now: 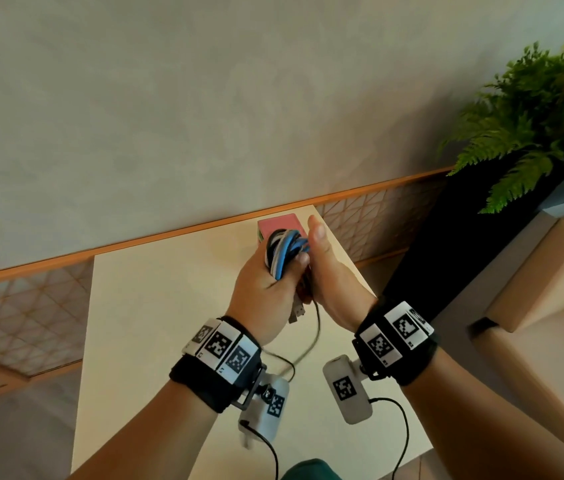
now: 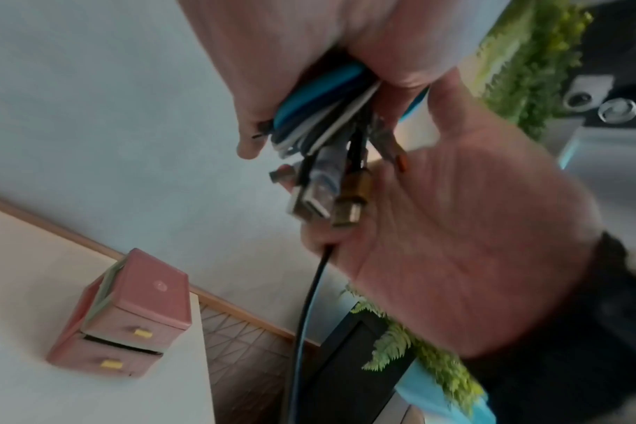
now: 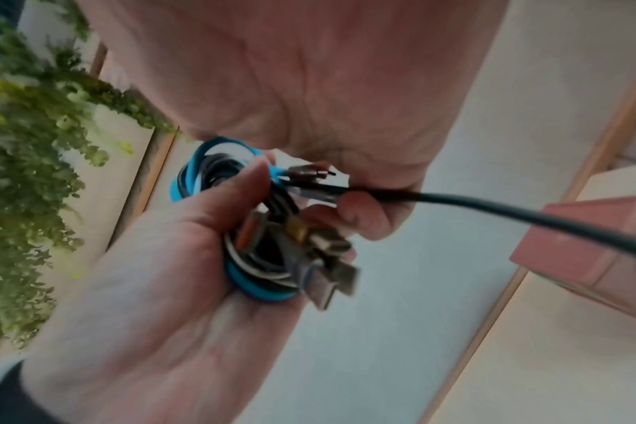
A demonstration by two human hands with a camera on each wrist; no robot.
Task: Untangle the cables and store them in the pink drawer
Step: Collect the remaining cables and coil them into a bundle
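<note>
My left hand grips a coiled bundle of blue, white and black cables above the table's far right part. In the left wrist view the bundle ends in several USB plugs that hang below the fist. My right hand stands against the bundle with its thumb upright. In the right wrist view its fingers curl round a loose black cable, which drops to the table. The pink drawer unit stands behind the hands, its lower drawer a crack open.
The cream table ends at a wall with a wooden rail. A fern in a tall black planter stands to the right. A beige seat lies beyond it.
</note>
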